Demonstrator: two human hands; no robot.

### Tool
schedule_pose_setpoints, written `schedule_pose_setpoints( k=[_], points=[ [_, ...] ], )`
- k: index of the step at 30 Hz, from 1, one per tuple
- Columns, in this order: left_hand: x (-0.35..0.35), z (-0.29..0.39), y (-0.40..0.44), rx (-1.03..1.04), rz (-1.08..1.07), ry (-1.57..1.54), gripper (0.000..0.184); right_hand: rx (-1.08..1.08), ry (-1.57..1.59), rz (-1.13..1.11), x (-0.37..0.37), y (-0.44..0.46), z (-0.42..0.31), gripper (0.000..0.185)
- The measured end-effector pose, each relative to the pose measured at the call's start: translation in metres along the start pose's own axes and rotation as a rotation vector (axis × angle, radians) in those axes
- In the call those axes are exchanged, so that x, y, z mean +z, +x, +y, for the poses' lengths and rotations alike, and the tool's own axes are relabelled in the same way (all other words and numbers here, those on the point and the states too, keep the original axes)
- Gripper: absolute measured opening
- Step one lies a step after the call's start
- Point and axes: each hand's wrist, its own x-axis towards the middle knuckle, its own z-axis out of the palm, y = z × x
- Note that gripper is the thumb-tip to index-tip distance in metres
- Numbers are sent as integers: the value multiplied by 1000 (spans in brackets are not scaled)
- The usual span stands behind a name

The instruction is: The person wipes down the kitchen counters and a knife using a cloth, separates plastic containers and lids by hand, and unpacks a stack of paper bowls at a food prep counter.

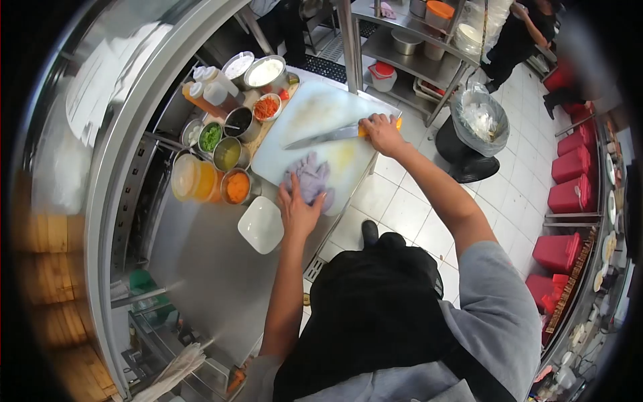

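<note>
On the white cutting board (271, 157), a knife (328, 137) with an orange-yellow handle lies nearly flat, its blade pointing left. My right hand (383, 134) is closed around that handle. A pale purple, crumpled pile (309, 175) rests at the board's near side; I cannot tell whether it is a cloth or food. Against its near edge is my left hand (300, 209), fingers spread and touching it. Just left of that hand stands a white square bowl (260, 226) with nothing visible inside.
Left of the board are squeeze bottles (201, 97), a cup of chopped greens (210, 137), a container of orange food (237, 187) and a bowl of red-orange shreds (266, 106). A lined trash bin (472, 124) stands on the floor to the right. Other people stand farther back.
</note>
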Motion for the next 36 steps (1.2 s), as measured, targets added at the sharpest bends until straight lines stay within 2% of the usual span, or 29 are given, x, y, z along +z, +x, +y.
schedule_pose_setpoints(
  k=[1,2,4,6,8,10,12,13,15,16,17,18,19,20,22,23,24,25,26,27,28,29,31,34,35,36],
  points=[
    [7,1,10,-46,-75,91,71,-79,-59,26,9,5,10,31],
    [17,2,17,-90,-155,181,67,-66,-57,28,9,4,14,31],
    [38,-3,23,-95,-123,205,61,-73,72,-76,7,-1,11,29],
    [63,-3,32,-98,-86,224,55,-75,97,-50,1,-17,12,27],
    [95,12,33,326,19,14,48,19,285,-3,-9,-35,17,26],
    [91,68,30,469,-467,-228,43,139,343,74,-29,-69,24,26],
    [100,90,18,520,-590,-390,42,227,384,130,-55,-102,36,26],
    [95,85,27,521,-576,-379,42,256,401,168,-65,-122,43,26],
    [73,59,44,221,-209,-642,40,324,394,211,-82,-160,51,28],
    [49,34,64,193,-15,-381,41,399,404,215,-85,-179,52,30],
    [33,1,85,124,68,-256,40,471,418,184,-97,-194,49,29],
    [26,-30,102,-162,154,-303,39,491,414,193,-97,-209,48,29],
    [20,-56,120,-151,327,-12,37,590,460,159,-98,-224,47,28],
    [28,-61,127,-139,308,-19,37,688,509,122,-98,-239,44,28],
    [44,-65,141,-305,247,360,37,717,507,121,-94,-259,35,27],
    [71,-66,136,-96,297,251,37,763,538,135,-89,-268,30,27],
    [88,-50,131,126,149,69,40,805,572,147,-85,-273,28,28],
    [121,-27,120,200,78,-203,41,810,555,169,-81,-277,27,27],
    [113,25,99,400,-77,-184,41,815,560,165,-76,-280,23,27],
    [136,42,83,503,-218,-328,41,849,638,207,-73,-281,23,27],
    [140,67,67,500,-392,-489,44,878,711,262,-73,-279,26,26],
    [138,72,69,525,-387,-492,44,878,704,288,-77,-275,29,26],
    [140,85,73,442,-265,-671,45,839,590,282,-84,-275,23,25],
    [105,47,152,291,115,-489,42,859,576,294,-85,-289,10,27],
    [109,15,189,179,246,-283,41,868,606,298,-74,-300,8,29],
    [117,-4,213,130,261,-211,41,913,679,300,-76,-303,-1,31]
  ],
)
